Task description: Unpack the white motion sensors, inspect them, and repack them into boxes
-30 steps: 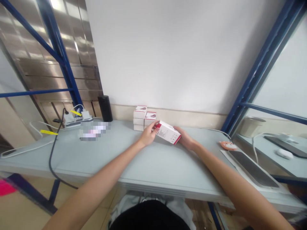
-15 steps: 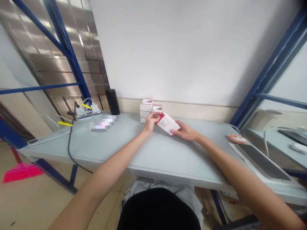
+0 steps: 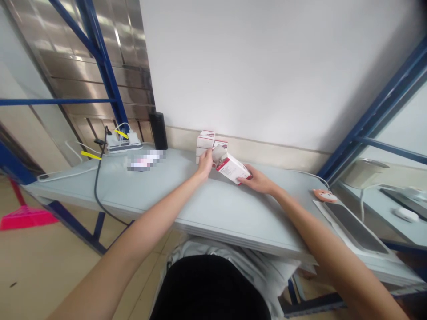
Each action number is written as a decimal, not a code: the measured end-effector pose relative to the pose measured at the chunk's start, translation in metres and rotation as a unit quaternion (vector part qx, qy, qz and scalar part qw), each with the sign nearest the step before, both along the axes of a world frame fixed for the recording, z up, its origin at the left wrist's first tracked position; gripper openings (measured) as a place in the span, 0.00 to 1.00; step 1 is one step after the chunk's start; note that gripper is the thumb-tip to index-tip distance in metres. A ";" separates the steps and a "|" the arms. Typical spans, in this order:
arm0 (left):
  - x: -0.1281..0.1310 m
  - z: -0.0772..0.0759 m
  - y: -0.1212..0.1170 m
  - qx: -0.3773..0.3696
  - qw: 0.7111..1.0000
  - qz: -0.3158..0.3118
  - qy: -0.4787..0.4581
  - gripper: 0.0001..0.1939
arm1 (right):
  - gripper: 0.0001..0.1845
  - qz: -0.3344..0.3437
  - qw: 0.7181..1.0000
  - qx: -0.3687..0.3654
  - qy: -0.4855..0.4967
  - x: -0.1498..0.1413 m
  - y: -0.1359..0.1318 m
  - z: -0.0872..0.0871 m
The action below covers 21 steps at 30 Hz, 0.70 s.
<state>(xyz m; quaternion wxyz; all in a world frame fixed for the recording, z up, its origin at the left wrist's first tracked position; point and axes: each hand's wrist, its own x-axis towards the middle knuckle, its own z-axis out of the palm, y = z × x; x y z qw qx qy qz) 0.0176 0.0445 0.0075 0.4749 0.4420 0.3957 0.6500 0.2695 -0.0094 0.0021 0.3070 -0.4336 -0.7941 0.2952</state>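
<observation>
My right hand (image 3: 258, 179) is closed around the right end of a white-and-red carton (image 3: 233, 170), thumb on its near face. The carton is tilted above the table, and its left end stands open with a pale flap (image 3: 219, 153) raised. At that open end, my left hand (image 3: 205, 164) has its fingers curled at the flap's edge; part of the grip is hidden. Just behind the left hand, several similar small boxes (image 3: 206, 139) are stacked against the wall, partly covered by the hand and the flap.
A grey table (image 3: 160, 191) runs along the white wall. On its left are a power strip (image 3: 124, 146) with cables, a black cylinder (image 3: 159, 131) and a blurred-out item (image 3: 146, 160). To the right lie an orange-and-white object (image 3: 324, 195) and a dark flat panel (image 3: 355, 226).
The carton's left end has come open and its flap now sticks up. My left hand has shifted slightly left from the carton's body. The right hand keeps its hold.
</observation>
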 end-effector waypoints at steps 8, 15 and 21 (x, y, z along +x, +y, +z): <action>0.007 0.012 -0.012 0.027 0.998 -0.050 0.010 0.21 | 0.43 -0.148 0.967 0.186 -0.089 0.002 0.015 -0.023; 0.015 0.017 -0.038 -0.003 0.969 -0.245 0.039 0.19 | 0.40 -0.209 0.926 0.307 -0.067 0.007 0.010 -0.008; 0.013 0.022 -0.045 -0.007 0.947 -0.321 0.026 0.20 | 0.28 -0.185 0.907 0.379 -0.021 -0.005 -0.006 0.010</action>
